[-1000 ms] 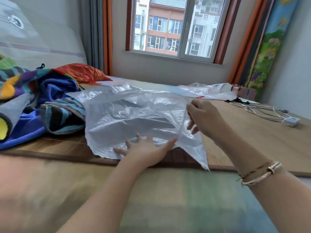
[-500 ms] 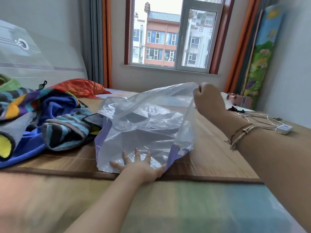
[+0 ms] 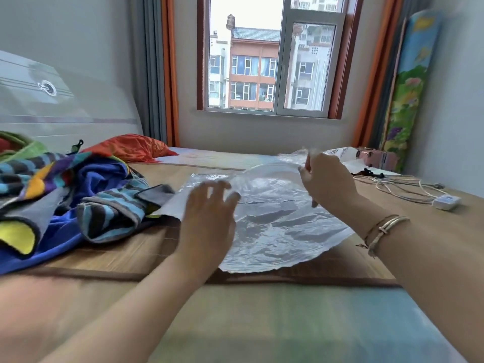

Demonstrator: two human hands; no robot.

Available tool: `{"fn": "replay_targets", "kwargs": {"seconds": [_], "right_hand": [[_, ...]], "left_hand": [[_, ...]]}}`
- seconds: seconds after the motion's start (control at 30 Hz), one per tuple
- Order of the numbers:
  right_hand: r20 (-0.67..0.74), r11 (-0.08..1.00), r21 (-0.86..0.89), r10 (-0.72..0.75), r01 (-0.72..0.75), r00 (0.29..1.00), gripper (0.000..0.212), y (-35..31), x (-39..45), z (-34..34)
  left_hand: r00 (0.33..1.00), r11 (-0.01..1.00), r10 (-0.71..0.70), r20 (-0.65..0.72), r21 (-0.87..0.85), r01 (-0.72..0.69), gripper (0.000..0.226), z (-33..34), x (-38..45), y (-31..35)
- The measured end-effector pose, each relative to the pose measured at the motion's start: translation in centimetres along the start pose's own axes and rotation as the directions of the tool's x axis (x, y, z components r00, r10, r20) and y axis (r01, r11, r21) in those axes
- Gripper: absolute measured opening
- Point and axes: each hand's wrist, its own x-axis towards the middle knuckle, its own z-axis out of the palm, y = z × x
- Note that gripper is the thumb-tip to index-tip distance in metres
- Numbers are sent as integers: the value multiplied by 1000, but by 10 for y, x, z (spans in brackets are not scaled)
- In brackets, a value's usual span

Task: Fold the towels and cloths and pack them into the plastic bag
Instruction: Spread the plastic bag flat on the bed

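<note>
Right hand [image 3: 327,179] pinched plastic bag [image 3: 282,226] rim at its 1 o'clock edge; left hand [image 3: 209,213], fingers spread wide, hovered at 9 o'clock, towels [image 3: 78,200] beyond.

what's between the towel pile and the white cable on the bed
In the head view, the clear plastic bag lies between the towel pile and the white cable, with both hands over it: left hand, right hand.

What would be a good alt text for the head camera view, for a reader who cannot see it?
Two bare hands work a clear plastic bag lying on a bed mat: the right hand pinches its far edge, and the left hand is spread open over its left side. A heap of colourful towels lies to the left, unfolded.
</note>
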Motion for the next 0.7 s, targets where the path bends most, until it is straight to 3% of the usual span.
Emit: {"fn": "replay_targets", "kwargs": {"seconds": [0.03,0.07,0.13,0.23,0.37,0.47,0.5,0.57,0.63,0.7], "right_hand": [[-3,1000,24,2,-2,1000,17,1,-6,2],[-6,998,57,1,-1,1000,17,2,-13,4],[-32,995,99,-14,17,999,15,0,-27,9],[-77,989,134,-56,66,995,16,-6,-46,19],[29,944,259,-218,204,975,34,-29,-78,39],[76,882,306,-398,358,914,43,-56,-98,61],[147,885,283,-421,369,895,45,-64,-101,70],[433,944,218,-321,247,842,52,-75,-103,87],[671,979,177,-192,97,716,58,-78,-106,100],[777,987,154,-146,41,613,61,-75,-113,109]], "left_hand": [[998,995,-1,-59,98,7,33,-6,0,-13],[999,990,-29,-33,137,34,33,-13,1,-26],[977,989,-124,176,103,107,29,-23,1,-45],[868,975,-218,447,51,218,46,-21,-6,-65],[937,969,-227,264,-39,245,62,-15,-16,-64],[967,964,-178,183,-167,209,68,-13,-15,-52],[969,956,-155,190,-217,195,70,-13,-13,-47],[970,940,-102,219,-299,166,75,-13,-9,-39],[973,926,-65,222,-349,141,79,-13,-6,-34],[975,919,-72,209,-366,146,81,-14,-4,-34]]}}
